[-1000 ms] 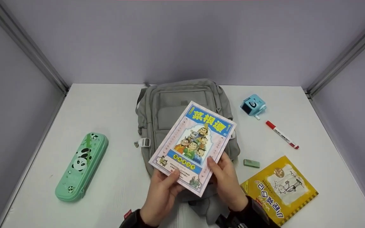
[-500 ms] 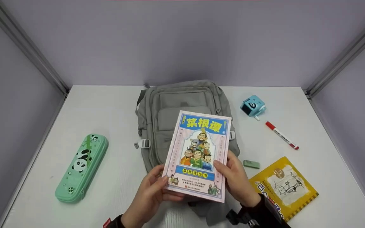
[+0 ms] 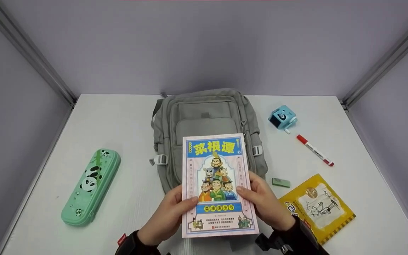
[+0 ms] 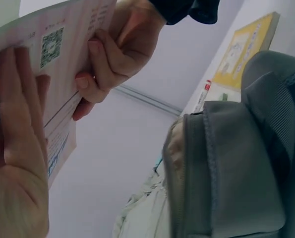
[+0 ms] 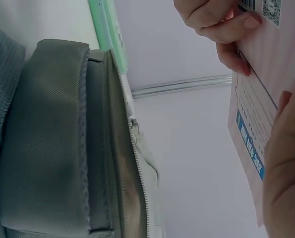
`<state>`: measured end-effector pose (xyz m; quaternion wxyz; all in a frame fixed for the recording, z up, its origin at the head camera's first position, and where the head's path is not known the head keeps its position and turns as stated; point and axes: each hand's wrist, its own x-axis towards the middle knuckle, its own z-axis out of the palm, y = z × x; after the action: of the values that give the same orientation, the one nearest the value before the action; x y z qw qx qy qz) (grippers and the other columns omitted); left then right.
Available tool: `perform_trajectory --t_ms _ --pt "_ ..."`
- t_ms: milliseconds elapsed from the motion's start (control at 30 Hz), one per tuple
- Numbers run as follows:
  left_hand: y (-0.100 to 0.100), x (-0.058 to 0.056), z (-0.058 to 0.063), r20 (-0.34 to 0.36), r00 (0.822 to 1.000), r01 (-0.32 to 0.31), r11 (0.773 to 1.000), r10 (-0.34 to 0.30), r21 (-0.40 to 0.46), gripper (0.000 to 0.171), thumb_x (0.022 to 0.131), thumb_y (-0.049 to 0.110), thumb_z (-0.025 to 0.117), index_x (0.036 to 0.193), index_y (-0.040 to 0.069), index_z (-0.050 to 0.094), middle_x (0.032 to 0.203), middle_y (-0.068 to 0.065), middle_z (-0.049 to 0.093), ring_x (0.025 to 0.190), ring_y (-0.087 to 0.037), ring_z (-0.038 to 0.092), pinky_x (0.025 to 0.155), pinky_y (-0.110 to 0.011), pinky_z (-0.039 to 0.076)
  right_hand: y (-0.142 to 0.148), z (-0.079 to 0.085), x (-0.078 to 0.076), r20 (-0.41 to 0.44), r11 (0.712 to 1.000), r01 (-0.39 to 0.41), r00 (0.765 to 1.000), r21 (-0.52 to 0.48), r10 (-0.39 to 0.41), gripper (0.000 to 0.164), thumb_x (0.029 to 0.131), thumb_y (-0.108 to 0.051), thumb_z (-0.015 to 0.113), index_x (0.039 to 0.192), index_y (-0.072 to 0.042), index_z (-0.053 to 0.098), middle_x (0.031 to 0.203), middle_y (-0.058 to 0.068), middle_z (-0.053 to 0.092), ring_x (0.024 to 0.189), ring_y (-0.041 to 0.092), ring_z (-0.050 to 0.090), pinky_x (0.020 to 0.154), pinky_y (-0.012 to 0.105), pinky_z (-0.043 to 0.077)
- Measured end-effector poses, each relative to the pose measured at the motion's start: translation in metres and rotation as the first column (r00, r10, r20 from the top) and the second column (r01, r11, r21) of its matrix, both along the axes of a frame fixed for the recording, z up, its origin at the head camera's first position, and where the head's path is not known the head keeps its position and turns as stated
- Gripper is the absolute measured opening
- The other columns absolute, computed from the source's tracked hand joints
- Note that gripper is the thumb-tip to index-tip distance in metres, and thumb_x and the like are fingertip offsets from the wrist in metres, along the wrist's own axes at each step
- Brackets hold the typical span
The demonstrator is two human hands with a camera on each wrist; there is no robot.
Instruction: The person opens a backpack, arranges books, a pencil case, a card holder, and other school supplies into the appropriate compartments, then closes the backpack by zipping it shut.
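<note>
Both hands hold a pink and blue book (image 3: pixel 220 177) with cartoon figures on its front cover, raised above the lower part of a grey backpack (image 3: pixel 207 113). My left hand (image 3: pixel 166 216) grips the book's left edge, thumb on the cover and fingers behind. On the opposite edge my right hand (image 3: pixel 266 202) grips it the same way. The left wrist view shows fingers of both hands against the back cover, near a QR code. An unzipped opening of the backpack (image 5: pixel 53 148) faces the right wrist camera; what is inside cannot be made out.
A green panda pencil case (image 3: pixel 90 187) lies at the left. To the right are a blue pencil sharpener (image 3: pixel 283 117), a red and white marker (image 3: pixel 315 150), a green eraser (image 3: pixel 281 182) and a yellow book (image 3: pixel 322 209). Grey panels (image 3: pixel 207 46) enclose the table.
The book has turned from a slant to nearly straight and come lower, toward the person. Both hands have stayed on its edges throughout. The backpack and the other things lie as before.
</note>
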<state>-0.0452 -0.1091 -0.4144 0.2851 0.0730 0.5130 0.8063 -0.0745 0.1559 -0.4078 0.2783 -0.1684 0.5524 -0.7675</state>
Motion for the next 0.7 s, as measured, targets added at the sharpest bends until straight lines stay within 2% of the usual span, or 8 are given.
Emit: perform_trajectory --t_ms 200,267,333,367,433,533,600,700 --pt "0.001 0.002 -0.005 -0.036 0.999 -0.035 0.999 0.034 -0.032 0.064 0.103 0.017 0.052 0.152 -0.009 0.02 0.123 -0.012 0.069 0.104 -0.02 0.073 0.088 -0.033 0.059 0.005 -0.002 -0.004 -0.037 0.998 -0.024 0.999 0.055 0.026 0.06 0.105 -0.008 0.042 0.149 0.016 0.01 0.122 0.002 0.07 0.102 0.016 0.073 0.084 0.031 0.06" --pt "-0.003 0.003 -0.005 -0.042 0.998 -0.048 0.997 0.046 -0.058 0.064 0.103 0.017 0.052 0.152 -0.009 0.02 0.124 -0.013 0.068 0.105 -0.02 0.073 0.088 -0.033 0.059 0.01 -0.003 -0.009 -0.137 0.987 0.012 0.99 0.158 0.01 0.055 0.105 -0.009 0.042 0.147 0.016 0.018 0.118 0.007 0.07 0.096 0.013 0.073 0.079 0.028 0.061" --pt "-0.01 0.004 -0.004 -0.032 0.997 -0.07 0.993 0.067 -0.09 0.064 0.103 0.018 0.052 0.152 -0.008 0.02 0.123 -0.012 0.069 0.104 -0.019 0.073 0.088 -0.033 0.059 0.017 -0.005 -0.016 -0.332 0.941 0.119 0.943 0.317 -0.007 0.048 0.104 -0.011 0.048 0.142 0.014 0.033 0.112 0.01 0.07 0.091 0.008 0.071 0.075 0.025 0.06" --pt "-0.014 0.004 -0.003 -0.023 0.996 -0.086 0.99 0.084 -0.109 0.065 0.103 0.019 0.052 0.152 -0.007 0.02 0.122 -0.012 0.069 0.103 -0.019 0.073 0.087 -0.032 0.059 0.021 -0.006 -0.02 -0.444 0.895 0.196 0.896 0.401 0.003 0.043 0.102 -0.011 0.051 0.138 0.012 0.041 0.11 0.012 0.07 0.09 0.008 0.069 0.074 0.025 0.059" --pt "-0.024 0.005 -0.003 0.005 0.993 -0.118 0.982 0.12 -0.145 0.064 0.102 0.019 0.052 0.153 -0.006 0.021 0.12 -0.01 0.07 0.102 -0.018 0.073 0.086 -0.031 0.06 0.031 -0.01 -0.03 -0.65 0.753 0.375 0.755 0.541 0.091 0.035 0.098 -0.01 0.059 0.129 0.004 0.054 0.109 0.014 0.068 0.093 0.012 0.066 0.077 0.029 0.059" --pt "-0.036 0.008 -0.003 0.051 0.985 -0.154 0.969 0.166 -0.193 0.065 0.102 0.022 0.053 0.153 -0.003 0.021 0.119 -0.008 0.07 0.101 -0.019 0.074 0.085 -0.033 0.06 0.047 -0.017 -0.046 -0.784 0.563 0.559 0.533 0.609 0.318 0.028 0.089 -0.009 0.071 0.117 -0.004 0.066 0.112 0.01 0.068 0.101 0.021 0.064 0.086 0.038 0.057" --pt "-0.043 0.01 -0.004 0.077 0.978 -0.172 0.96 0.193 -0.221 0.067 0.102 0.024 0.054 0.154 -0.002 0.02 0.119 -0.007 0.07 0.102 -0.02 0.074 0.086 -0.034 0.06 0.055 -0.023 -0.054 -0.781 0.506 0.596 0.431 0.623 0.452 0.026 0.085 -0.01 0.075 0.11 -0.006 0.069 0.112 0.009 0.068 0.102 0.024 0.064 0.088 0.043 0.055" --pt "-0.051 0.014 -0.006 0.118 0.966 -0.194 0.948 0.229 -0.251 0.07 0.101 0.028 0.056 0.155 0.003 0.019 0.122 -0.006 0.07 0.104 -0.023 0.073 0.089 -0.037 0.059 0.062 -0.031 -0.064 -0.75 0.483 0.6 0.342 0.638 0.567 0.022 0.082 -0.01 0.077 0.103 -0.007 0.071 0.106 0.008 0.067 0.097 0.025 0.064 0.082 0.043 0.055"
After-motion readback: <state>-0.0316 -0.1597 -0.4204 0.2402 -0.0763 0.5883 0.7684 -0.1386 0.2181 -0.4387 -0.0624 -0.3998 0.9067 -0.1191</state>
